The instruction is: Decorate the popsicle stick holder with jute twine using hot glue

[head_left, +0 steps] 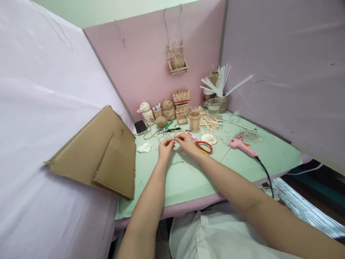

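Over the middle of the green table (153,180), my left hand (166,148) and my right hand (185,142) meet fingertip to fingertip, both closed in a pinch. A thin piece of twine seems to run between them; it is too small to make out clearly. Red-handled scissors (204,146) lie just right of my right hand. Green-handled pliers (172,130) rest behind my hands. A short dark strand (177,162) lies on the table in front of them.
Cardboard (115,158) leans at the left. A pink glue gun (242,146) with a black cord lies at the right. Behind are a wooden-stick cup (194,121), loose sticks (210,123), a white lid (208,139), a twine ball (161,121), a bottle (147,114) and a phone (140,127).
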Tool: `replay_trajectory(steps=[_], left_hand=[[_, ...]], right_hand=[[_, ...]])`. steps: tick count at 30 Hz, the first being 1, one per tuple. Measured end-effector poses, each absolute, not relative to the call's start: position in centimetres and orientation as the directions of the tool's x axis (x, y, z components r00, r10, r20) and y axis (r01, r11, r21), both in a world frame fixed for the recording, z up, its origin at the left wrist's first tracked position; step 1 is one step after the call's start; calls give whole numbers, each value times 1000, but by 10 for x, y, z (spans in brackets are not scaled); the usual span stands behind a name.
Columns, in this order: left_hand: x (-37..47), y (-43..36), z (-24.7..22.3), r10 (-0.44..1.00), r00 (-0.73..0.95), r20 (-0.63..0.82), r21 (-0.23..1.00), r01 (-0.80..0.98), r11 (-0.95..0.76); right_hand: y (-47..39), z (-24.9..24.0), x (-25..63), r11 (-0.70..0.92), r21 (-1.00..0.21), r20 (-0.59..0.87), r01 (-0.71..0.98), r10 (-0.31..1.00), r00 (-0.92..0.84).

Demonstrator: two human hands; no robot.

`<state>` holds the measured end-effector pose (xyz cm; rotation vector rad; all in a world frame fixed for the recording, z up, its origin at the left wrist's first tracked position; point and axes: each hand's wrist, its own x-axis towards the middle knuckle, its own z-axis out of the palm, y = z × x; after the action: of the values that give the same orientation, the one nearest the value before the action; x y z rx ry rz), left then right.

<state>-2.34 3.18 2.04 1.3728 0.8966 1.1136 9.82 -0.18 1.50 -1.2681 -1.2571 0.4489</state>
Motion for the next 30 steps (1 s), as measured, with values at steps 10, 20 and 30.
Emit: replay_trajectory(steps=[10,20,30], left_hand=[[-23,31,20,960,253,123,990,-96,-101],[-24,36,18,932,354,81,970,-243,8],[-24,35,18,952,286,112,972,-228,-46]], right_hand=[[-4,15,98,295,-844,466,448,817,339],[1,12,101,234,-930,327,283,880,346],[-7,18,94,277,-854,448,440,821,354]])
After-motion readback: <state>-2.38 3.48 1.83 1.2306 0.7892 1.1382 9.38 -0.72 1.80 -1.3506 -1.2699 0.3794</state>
